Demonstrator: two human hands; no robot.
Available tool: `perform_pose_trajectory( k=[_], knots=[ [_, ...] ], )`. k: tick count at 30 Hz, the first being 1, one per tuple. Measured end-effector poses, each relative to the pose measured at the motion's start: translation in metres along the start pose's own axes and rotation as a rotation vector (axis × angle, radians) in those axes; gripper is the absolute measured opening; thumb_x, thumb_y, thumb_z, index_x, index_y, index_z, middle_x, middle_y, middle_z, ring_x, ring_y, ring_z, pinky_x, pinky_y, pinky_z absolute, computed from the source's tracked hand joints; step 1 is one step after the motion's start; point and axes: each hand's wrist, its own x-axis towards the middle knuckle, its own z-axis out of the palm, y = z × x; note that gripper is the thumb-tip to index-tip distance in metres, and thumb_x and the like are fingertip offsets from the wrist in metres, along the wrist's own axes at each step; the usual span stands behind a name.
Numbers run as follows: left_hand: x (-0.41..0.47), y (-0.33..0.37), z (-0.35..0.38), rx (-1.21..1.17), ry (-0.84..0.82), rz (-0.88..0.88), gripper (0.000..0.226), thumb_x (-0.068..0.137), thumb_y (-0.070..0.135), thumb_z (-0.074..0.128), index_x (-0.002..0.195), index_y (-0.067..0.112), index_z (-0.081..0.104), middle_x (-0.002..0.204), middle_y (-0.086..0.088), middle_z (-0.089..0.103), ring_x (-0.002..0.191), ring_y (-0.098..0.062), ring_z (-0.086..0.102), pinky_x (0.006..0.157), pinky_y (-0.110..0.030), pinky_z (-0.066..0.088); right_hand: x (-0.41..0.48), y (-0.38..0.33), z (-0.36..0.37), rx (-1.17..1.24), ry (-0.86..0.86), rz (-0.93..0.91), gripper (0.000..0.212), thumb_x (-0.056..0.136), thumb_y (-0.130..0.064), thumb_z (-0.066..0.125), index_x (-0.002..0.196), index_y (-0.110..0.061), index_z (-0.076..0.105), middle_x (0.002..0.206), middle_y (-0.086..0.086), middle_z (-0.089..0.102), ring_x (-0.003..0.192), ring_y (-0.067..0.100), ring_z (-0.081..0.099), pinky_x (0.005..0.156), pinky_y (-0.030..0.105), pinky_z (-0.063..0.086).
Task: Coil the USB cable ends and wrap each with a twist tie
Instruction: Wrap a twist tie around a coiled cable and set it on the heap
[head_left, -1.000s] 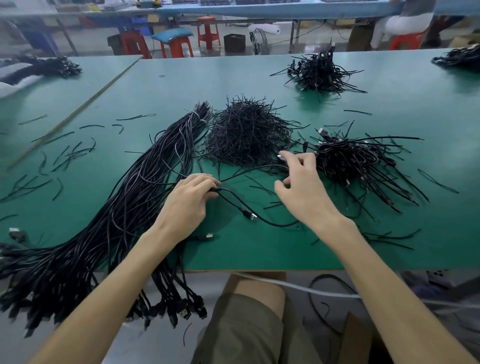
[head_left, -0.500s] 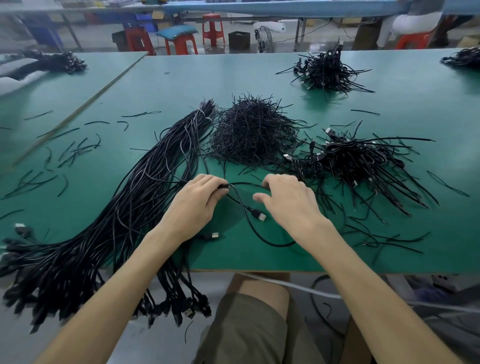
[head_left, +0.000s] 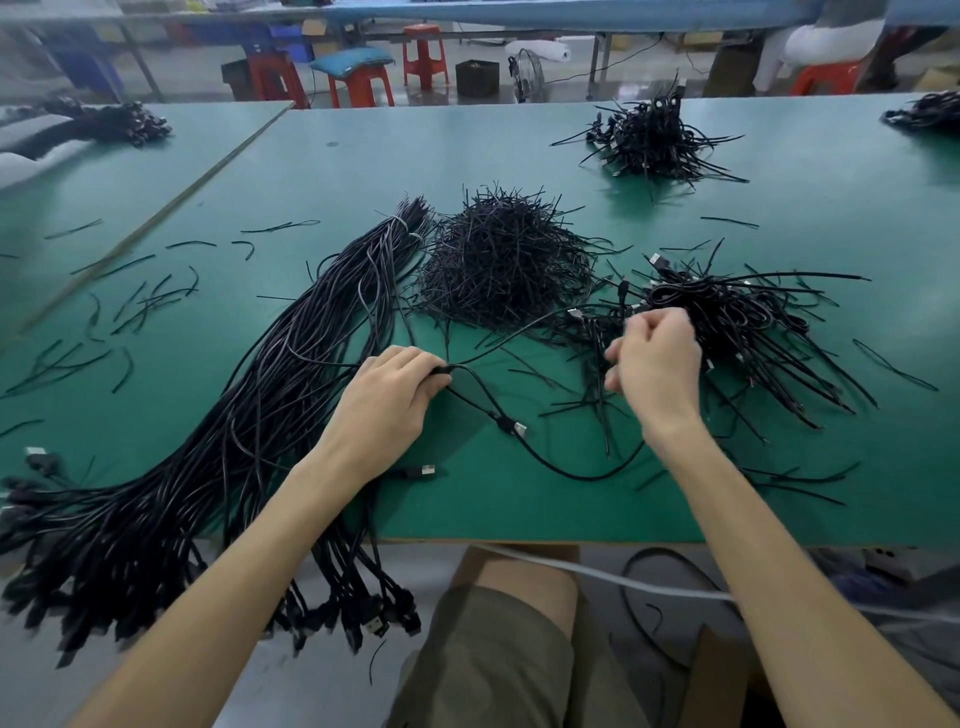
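My left hand (head_left: 387, 397) pinches a black USB cable (head_left: 561, 467) at a bend near the table's middle. From that bend the cable loops down past a metal-tipped plug (head_left: 517, 427) and curves right toward my right hand (head_left: 657, 366). That hand is a little above the table with its fingers curled; the cable appears to run into it, but what it grips is hidden. A mound of black twist ties (head_left: 501, 262) lies behind the hands. A long bundle of uncoiled cables (head_left: 218, 436) lies at the left, its plugs hanging over the front edge.
A pile of tied cables (head_left: 737, 325) lies just right of my right hand. Another pile (head_left: 652, 140) sits further back, and one more (head_left: 930, 111) at the far right edge. Loose ties (head_left: 140, 301) are scattered on the green table (head_left: 467, 145). Red stools (head_left: 361, 85) stand beyond.
My right hand has moved right and lifted off the table, curling into a fist and drawing the cable loop wider. My left hand has kept its pinch in place.
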Motion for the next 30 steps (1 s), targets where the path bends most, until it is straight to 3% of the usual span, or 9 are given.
perform_pose_trajectory(
  k=[4,9,11,13,16,19,24,28,30],
  knots=[
    [0.001,-0.001,0.002,-0.001,-0.010,-0.022,0.022,0.106,0.024,0.054,0.115,0.008,0.067,0.109,0.000,0.068,0.108,-0.021,0.057,0.097,-0.038,0.046,0.007,-0.001,-0.012,0.670,0.157,0.255,0.021,0.105,-0.005,0.039,0.086,-0.010,0.044,0.070,0.004,0.053,0.043,0.012,0.045,0.042,0.023,0.036],
    [0.001,-0.001,0.002,-0.009,0.021,-0.055,0.025,0.107,0.031,0.050,0.110,0.011,0.065,0.102,0.004,0.064,0.104,-0.017,0.055,0.094,-0.033,0.045,0.007,0.002,-0.013,0.762,0.250,0.222,0.009,0.104,-0.005,0.039,0.100,-0.008,0.046,0.072,0.003,0.055,0.048,0.012,0.051,0.048,0.026,0.042],
    [0.001,-0.002,0.002,-0.024,0.032,-0.058,0.023,0.107,0.030,0.051,0.108,0.012,0.064,0.099,0.008,0.060,0.102,-0.016,0.055,0.091,-0.033,0.046,0.006,0.005,-0.009,0.618,0.209,0.206,0.013,0.105,-0.009,0.040,0.114,-0.005,0.048,0.092,0.008,0.059,0.060,0.010,0.059,0.056,0.024,0.048],
    [0.001,-0.002,0.003,-0.039,0.035,-0.063,0.022,0.107,0.030,0.050,0.108,0.013,0.064,0.099,0.010,0.058,0.101,-0.015,0.054,0.090,-0.033,0.046,0.004,0.011,-0.004,0.328,0.157,0.145,0.029,0.104,-0.016,0.045,0.131,-0.005,0.045,0.124,0.013,0.051,0.094,0.016,0.061,0.078,0.029,0.053],
    [0.001,-0.003,0.004,-0.044,0.046,-0.071,0.022,0.107,0.029,0.050,0.110,0.013,0.064,0.102,0.008,0.061,0.103,-0.014,0.054,0.092,-0.033,0.047,-0.008,0.015,0.002,-0.315,0.186,-0.148,0.056,0.102,-0.025,0.053,0.151,-0.005,0.034,0.150,0.015,0.029,0.135,0.030,0.032,0.112,0.047,0.034],
    [0.002,-0.005,0.005,-0.048,0.056,-0.075,0.023,0.107,0.030,0.049,0.113,0.013,0.064,0.105,0.007,0.062,0.105,-0.012,0.054,0.092,-0.032,0.047,-0.024,0.008,0.009,-0.587,0.147,-0.449,0.047,0.101,-0.033,0.055,0.143,-0.012,0.051,0.153,0.010,0.035,0.144,0.029,0.023,0.118,0.050,0.020],
    [0.002,-0.006,0.005,-0.046,0.080,-0.067,0.025,0.106,0.031,0.050,0.113,0.012,0.065,0.106,0.005,0.064,0.105,-0.014,0.054,0.091,-0.033,0.048,-0.058,-0.004,0.039,-0.356,-0.297,-0.502,0.035,0.102,-0.046,0.051,0.114,-0.018,0.068,0.113,-0.004,0.065,0.114,0.015,0.045,0.101,0.035,0.033],
    [0.003,-0.007,0.002,-0.149,0.109,-0.060,0.024,0.104,0.030,0.055,0.115,0.012,0.067,0.107,0.004,0.063,0.102,-0.015,0.057,0.087,-0.029,0.049,-0.071,-0.003,0.059,-0.160,-0.432,-0.418,0.027,0.104,-0.035,0.053,0.090,-0.017,0.069,0.067,-0.006,0.063,0.065,0.007,0.049,0.065,0.033,0.040],
    [0.006,-0.006,-0.001,-0.296,0.147,-0.108,0.021,0.103,0.026,0.060,0.116,0.012,0.069,0.109,0.002,0.064,0.097,-0.011,0.061,0.082,-0.023,0.052,-0.069,-0.001,0.065,-0.059,-0.387,-0.385,0.025,0.104,-0.029,0.054,0.087,-0.019,0.070,0.055,-0.006,0.056,0.052,0.011,0.047,0.056,0.035,0.042]
  ],
)
